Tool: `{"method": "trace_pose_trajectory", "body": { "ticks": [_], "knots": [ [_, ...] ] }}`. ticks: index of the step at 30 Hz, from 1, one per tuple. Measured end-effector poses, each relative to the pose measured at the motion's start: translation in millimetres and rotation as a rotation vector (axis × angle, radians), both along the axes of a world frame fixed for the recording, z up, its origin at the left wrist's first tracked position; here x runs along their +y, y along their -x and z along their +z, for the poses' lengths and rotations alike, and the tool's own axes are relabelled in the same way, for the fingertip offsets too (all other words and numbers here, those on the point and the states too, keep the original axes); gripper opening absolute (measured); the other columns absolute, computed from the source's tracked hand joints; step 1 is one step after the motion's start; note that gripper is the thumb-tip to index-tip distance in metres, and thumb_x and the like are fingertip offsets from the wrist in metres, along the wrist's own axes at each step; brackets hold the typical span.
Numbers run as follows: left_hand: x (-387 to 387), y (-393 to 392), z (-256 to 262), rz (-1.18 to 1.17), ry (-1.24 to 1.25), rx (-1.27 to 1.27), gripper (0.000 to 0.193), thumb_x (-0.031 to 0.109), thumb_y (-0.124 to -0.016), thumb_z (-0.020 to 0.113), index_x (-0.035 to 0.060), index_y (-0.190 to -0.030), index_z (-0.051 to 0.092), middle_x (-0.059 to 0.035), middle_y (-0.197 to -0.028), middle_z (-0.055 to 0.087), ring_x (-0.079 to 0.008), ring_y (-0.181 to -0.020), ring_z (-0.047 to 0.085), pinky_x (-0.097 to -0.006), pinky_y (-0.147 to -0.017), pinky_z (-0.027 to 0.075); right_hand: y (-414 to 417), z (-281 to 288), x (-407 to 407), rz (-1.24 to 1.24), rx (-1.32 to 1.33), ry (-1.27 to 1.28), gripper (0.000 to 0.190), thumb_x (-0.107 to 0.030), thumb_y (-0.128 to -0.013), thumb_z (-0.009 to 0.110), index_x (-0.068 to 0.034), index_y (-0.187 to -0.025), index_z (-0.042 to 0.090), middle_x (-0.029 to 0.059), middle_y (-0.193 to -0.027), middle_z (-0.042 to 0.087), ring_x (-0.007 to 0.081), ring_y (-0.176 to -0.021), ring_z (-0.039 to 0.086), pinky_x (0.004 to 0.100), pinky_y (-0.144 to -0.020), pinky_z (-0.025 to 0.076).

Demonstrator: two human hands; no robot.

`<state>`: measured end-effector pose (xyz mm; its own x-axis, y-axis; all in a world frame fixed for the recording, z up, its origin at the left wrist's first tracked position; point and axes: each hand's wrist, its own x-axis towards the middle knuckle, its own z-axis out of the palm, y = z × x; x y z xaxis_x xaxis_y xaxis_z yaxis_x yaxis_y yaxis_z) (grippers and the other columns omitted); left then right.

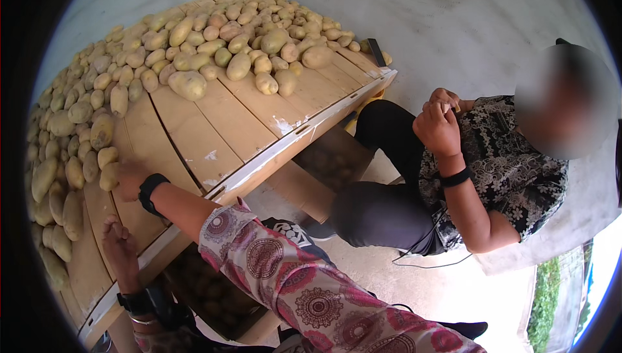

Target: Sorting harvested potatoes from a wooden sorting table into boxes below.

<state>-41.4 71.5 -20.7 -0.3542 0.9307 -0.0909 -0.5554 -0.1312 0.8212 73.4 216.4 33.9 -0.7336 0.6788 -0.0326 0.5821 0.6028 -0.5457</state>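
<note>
Motion blurs my right hand (130, 180), which reaches over the plank table to the near edge of the potato pile. Its fingers meet a small yellow potato (110, 176); whether they grip it is not clear from the blur. Closer to the table's front edge is my left hand (118, 243), its fingers curled in and nothing visible in them. Loose potatoes (180, 51) of mixed sizes cover the back and left of the wooden tabletop (218, 124).
A person in a floral top (495, 158) sits at the right, both hands raised together around something small. Under the table stand a crate of potatoes (214, 290) and a cardboard box (301, 187). A dark block (376, 52) stands at the table's far corner, near the wall (413, 12).
</note>
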Motion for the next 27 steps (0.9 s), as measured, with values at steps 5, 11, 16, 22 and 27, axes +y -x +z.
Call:
{"method": "trace_pose_trajectory", "body": {
  "ticks": [5,11,16,22,27],
  "knots": [
    [3.3,0.5,7.0,0.048,-0.035,0.033,0.014,0.01,-0.09,0.042,0.0063,-0.101,0.051,0.005,-0.064,0.037,-0.0047,-0.057,0.038,-0.0172,-0.05,0.032,-8.3,-14.2,-10.4,-0.056,0.025,-0.117,0.041,-0.016,-0.063,0.066,0.0,-0.099,0.059,0.0191,-0.102,0.058,0.0339,-0.099,0.055,0.0438,-0.084,0.045],
    [1.1,-7.8,17.6,0.082,0.027,0.063,0.013,0.007,-0.088,0.045,0.0068,-0.099,0.052,0.0052,-0.065,0.04,-0.0042,-0.056,0.036,-0.0174,-0.049,0.031,-63.7,-9.5,-58.3,-0.15,0.304,-0.264,0.045,-0.022,-0.06,0.071,-0.006,-0.099,0.056,0.0164,-0.097,0.056,0.0348,-0.102,0.05,0.0437,-0.081,0.043],
    [3.3,-31.6,15.0,0.006,-0.005,0.454,0.02,0.001,-0.081,0.045,0.0086,-0.097,0.053,0.0046,-0.073,0.049,-0.0031,-0.06,0.04,-0.0154,-0.051,0.031,-112.2,-13.3,-87.7,-0.291,0.405,-0.134,0.049,-0.028,-0.056,0.072,-0.007,-0.097,0.054,0.0164,-0.094,0.056,0.0348,-0.096,0.053,0.0439,-0.079,0.042],
    [13.2,-33.2,-6.2,-0.058,-0.027,0.585,0.023,-0.002,-0.078,0.046,0.0089,-0.097,0.054,0.0035,-0.078,0.052,-0.0025,-0.06,0.042,-0.0149,-0.05,0.03,-125.4,-5.3,-90.1,-0.231,0.366,-0.209,0.051,-0.032,-0.055,0.073,-0.006,-0.095,0.054,0.0139,-0.083,0.058,0.0347,-0.08,0.058,0.0446,-0.07,0.045],
    [13.7,-34.1,-7.5,-0.078,-0.02,0.599,0.021,-0.002,-0.078,0.047,0.0084,-0.095,0.054,0.004,-0.077,0.051,-0.0015,-0.059,0.04,-0.0153,-0.049,0.03,-113.2,-14.2,-85.9,-0.227,0.298,-0.149,0.047,-0.027,-0.054,0.072,-0.001,-0.089,0.054,0.017,-0.087,0.057,0.0342,-0.085,0.058,0.0435,-0.07,0.046]
  ]
}}
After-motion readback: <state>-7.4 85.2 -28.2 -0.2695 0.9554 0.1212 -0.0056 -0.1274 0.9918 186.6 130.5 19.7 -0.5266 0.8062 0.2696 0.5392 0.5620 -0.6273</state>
